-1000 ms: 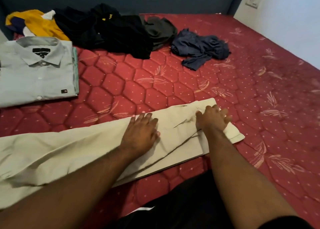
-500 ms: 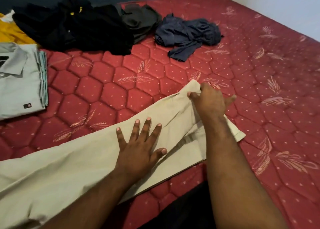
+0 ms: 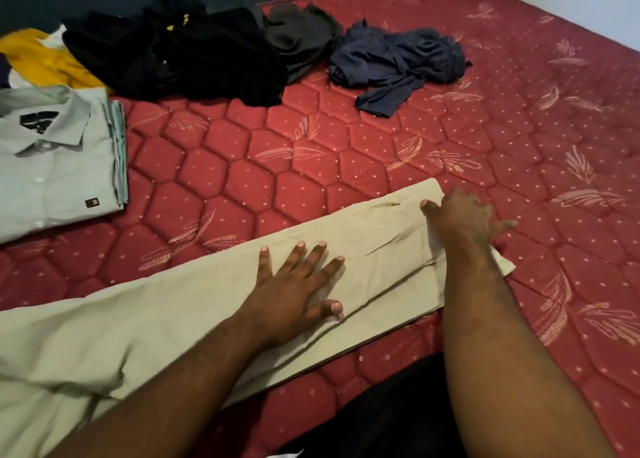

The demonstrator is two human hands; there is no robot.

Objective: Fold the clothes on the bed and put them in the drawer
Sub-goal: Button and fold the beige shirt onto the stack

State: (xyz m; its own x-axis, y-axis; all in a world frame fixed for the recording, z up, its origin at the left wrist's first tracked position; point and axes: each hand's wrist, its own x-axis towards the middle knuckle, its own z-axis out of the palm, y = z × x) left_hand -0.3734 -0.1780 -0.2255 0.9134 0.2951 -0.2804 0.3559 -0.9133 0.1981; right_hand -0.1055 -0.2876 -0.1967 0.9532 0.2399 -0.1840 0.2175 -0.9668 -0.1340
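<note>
Smoothing now: right hand (image 3: 464,217) has let go of the trousers (image 3: 173,305) hem, pressing flat like left hand (image 3: 294,284); next fold due.

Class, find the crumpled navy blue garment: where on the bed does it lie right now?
In the head view the navy blue garment lies unfolded at the far side of the bed, right of centre, just right of the dark grey garment and the black clothes.

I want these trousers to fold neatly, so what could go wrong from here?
Creases show in the beige trousers between the left hand and right hand; folding now may set them in. A white pocket lining sticks out at the end and could stay exposed. The long end bunches at the lower left.
</note>
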